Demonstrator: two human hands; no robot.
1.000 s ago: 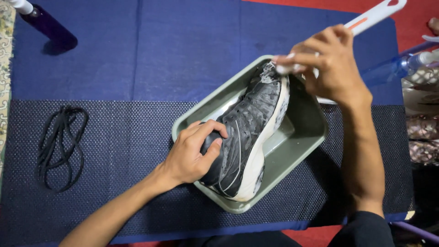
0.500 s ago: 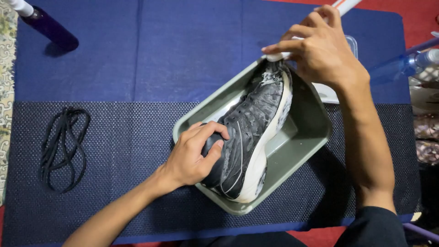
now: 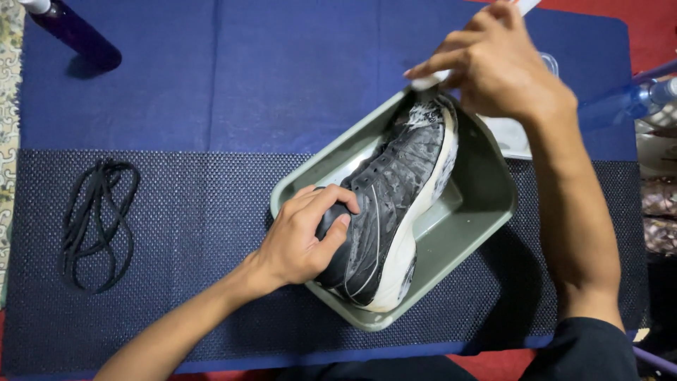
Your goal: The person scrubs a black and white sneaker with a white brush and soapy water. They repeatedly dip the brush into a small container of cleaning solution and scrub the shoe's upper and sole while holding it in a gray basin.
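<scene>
A dark blue cloth (image 3: pixel 282 77) covers the surface, and a black dotted mat (image 3: pixel 197 233) lies across its lower half; red shows at the upper right and along the bottom edge of the frame. Right of centre on the mat sits a grey-green rectangular tray (image 3: pixel 486 190), turned at an angle. In it lies a black sneaker with a white sole (image 3: pixel 395 204), tipped on its side, toe toward the upper right and heel toward the lower left, with white foam on the toe.

The left hand (image 3: pixel 303 236), coming in from the lower left, is clenched around the heel end of the sneaker, thumb and fingers wrapped over the collar. The right hand (image 3: pixel 493 67), reaching down from the right side of the frame, is closed in a grip on a white-handled brush (image 3: pixel 430 79), whose head touches the foamy toe at the tray's upper corner; the far end of the handle pokes out past the top edge.

At the left of the mat lies a loose coil of black shoelaces (image 3: pixel 95 226), well apart from the tray. A dark purple bottle (image 3: pixel 74 32) lies in the upper left corner. Just behind the right wrist sits a clear container (image 3: pixel 511 130), and a clear blue-tinted bottle (image 3: pixel 627 102) rests at the right edge.
</scene>
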